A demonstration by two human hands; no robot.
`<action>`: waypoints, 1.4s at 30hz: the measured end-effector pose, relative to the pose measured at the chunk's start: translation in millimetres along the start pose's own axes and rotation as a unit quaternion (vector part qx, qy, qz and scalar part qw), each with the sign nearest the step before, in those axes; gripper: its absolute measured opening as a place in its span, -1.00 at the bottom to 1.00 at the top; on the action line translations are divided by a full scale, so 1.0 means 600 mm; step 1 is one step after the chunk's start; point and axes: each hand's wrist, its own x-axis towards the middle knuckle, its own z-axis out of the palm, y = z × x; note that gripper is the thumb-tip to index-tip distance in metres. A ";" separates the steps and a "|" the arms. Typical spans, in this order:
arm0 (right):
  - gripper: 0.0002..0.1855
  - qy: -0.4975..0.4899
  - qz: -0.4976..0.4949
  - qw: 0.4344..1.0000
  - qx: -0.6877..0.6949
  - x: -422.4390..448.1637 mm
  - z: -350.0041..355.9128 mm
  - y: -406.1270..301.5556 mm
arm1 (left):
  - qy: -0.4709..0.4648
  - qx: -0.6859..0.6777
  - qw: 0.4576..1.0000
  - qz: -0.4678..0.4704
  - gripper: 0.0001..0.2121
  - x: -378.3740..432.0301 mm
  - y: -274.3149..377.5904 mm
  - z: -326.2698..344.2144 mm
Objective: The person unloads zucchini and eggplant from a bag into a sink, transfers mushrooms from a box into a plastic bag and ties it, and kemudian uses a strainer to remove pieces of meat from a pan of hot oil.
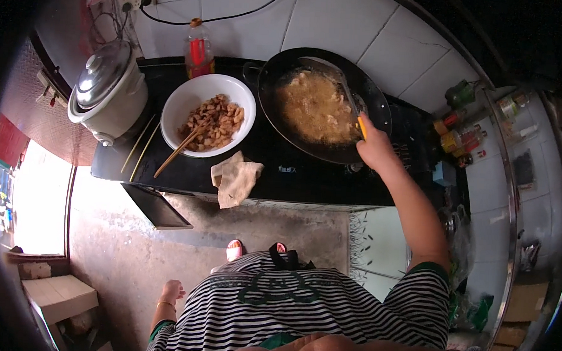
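My right hand (378,145) grips the yellow handle of a metal wok spatula (348,91). The spatula's blade lies against the far inner side of a black wok (306,151). Pale pieces of food (315,106) sit in bubbling, foamy oil there. Left of the wok stands a white bowl (170,107) of browned fried pieces (217,122), with a pair of wooden chopsticks (177,151) leaning out over its near rim. Down by my left side hangs my left hand (174,290), loosely curled and away from the counter, with nothing visible in it.
A lidded white electric cooker (118,102) and two thin sticks (142,147) are left of the bowl. A cloth (237,179) overhangs the black counter's front edge. Behind stands an oil bottle (199,52); bottles (459,139) line the right. Below, a dark panel (155,207) juts out.
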 end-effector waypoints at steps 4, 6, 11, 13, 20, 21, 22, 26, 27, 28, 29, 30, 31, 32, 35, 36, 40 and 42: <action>-0.22 -0.103 0.011 0.994 -0.039 -0.043 -0.016 -0.056 | -0.001 0.002 1.000 0.005 -0.86 -0.003 0.004 0.003; -0.22 -0.098 -0.043 0.993 -0.041 -0.071 -0.021 -0.044 | -0.005 0.005 1.000 0.007 -0.86 -0.003 0.009 0.005; -0.22 -0.118 -0.071 0.987 -0.087 -0.138 -0.078 -0.017 | -0.009 0.014 1.000 0.009 -0.87 0.000 0.014 0.008; -0.23 -0.117 -0.048 0.990 -0.066 -0.163 -0.108 -0.008 | -0.014 0.020 1.000 0.011 -0.87 0.004 0.023 0.011; -0.29 -0.024 -0.067 0.997 -0.038 -0.267 -0.198 0.007 | -0.018 0.032 0.999 0.015 -0.87 0.015 0.043 0.013; -0.30 -0.004 -0.085 0.996 -0.022 -0.281 -0.208 0.012 | -0.016 0.033 0.999 0.015 -0.87 0.014 0.043 0.011; -0.31 -0.013 -0.063 0.998 -0.023 -0.296 -0.220 0.013 | -0.017 0.034 0.999 0.015 -0.87 0.016 0.045 0.011; -0.33 -0.077 0.017 0.994 -0.077 -0.323 -0.249 -0.013 | -0.009 0.035 0.999 0.016 -0.87 0.012 0.049 0.005; -0.33 -0.100 0.041 0.988 -0.109 -0.327 -0.253 -0.023 | -0.011 0.038 0.999 0.017 -0.87 0.015 0.053 0.007; -0.32 -0.091 0.044 0.992 -0.079 -0.324 -0.239 -0.017 | -0.014 0.039 0.999 0.018 -0.87 0.016 0.056 0.009; -0.32 -0.076 0.025 0.995 -0.065 -0.317 -0.220 -0.002 | -0.014 0.040 0.999 0.018 -0.87 0.015 0.058 0.009; -0.33 -0.061 0.012 0.997 -0.054 -0.312 -0.199 0.014 | -0.020 0.044 0.999 0.019 -0.87 0.019 0.064 0.013; -0.33 -0.046 -0.007 0.998 -0.039 -0.304 -0.182 0.027 | -0.021 0.046 0.999 0.021 -0.87 0.019 0.067 0.014; -0.33 -0.036 -0.002 0.999 -0.029 -0.296 -0.170 0.027 | -0.022 0.048 0.998 0.023 -0.87 0.020 0.070 0.015; -0.33 -0.017 -0.023 0.999 -0.022 -0.263 -0.124 0.050 | -0.022 0.052 0.998 0.028 -0.87 0.018 0.074 0.013; -0.32 -0.021 -0.011 1.000 -0.017 -0.252 -0.114 0.053 | -0.021 0.052 0.998 0.030 -0.87 0.015 0.073 0.012; -0.31 -0.014 0.002 1.000 0.016 -0.213 -0.079 0.071 | -0.028 0.066 0.996 0.046 -0.87 0.005 0.069 0.010; -0.32 -0.007 0.012 0.999 0.035 -0.195 -0.075 0.066 | -0.032 0.075 0.995 0.054 -0.87 0.003 0.064 0.008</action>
